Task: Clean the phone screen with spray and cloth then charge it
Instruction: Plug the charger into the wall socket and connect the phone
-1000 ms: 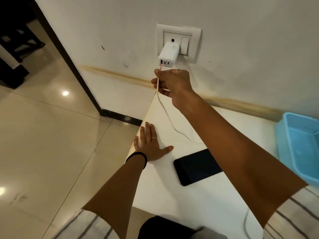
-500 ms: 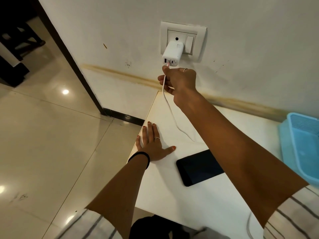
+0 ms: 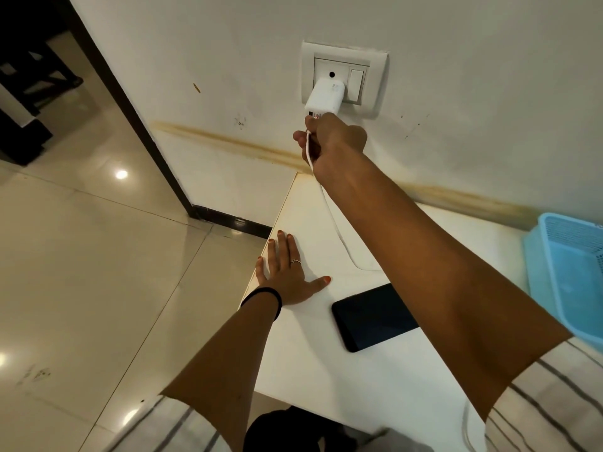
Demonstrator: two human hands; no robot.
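A black phone (image 3: 372,316) lies face up on the white table (image 3: 326,370), partly hidden under my right forearm. A white charger (image 3: 324,96) sits in the wall socket (image 3: 375,60). My right hand (image 3: 332,140) is raised to the charger's underside, pinching the plug end of a white cable (image 3: 339,236). The plug touches the charger's ports. The cable trails down from my fist onto the table, and its far end is hidden behind my arm. My left hand (image 3: 287,272) lies flat on the table's left edge, fingers spread, holding nothing.
A light blue plastic basket (image 3: 567,272) stands at the table's right side against the wall. Glossy tiled floor (image 3: 81,272) lies to the left, with a dark doorway frame (image 3: 130,109) beyond it. Another loop of white cable (image 3: 468,429) shows at the table's near edge.
My right hand has lifted the cable plug up from a little below the charger until it touches the ports. My left hand has stayed flat on the table.
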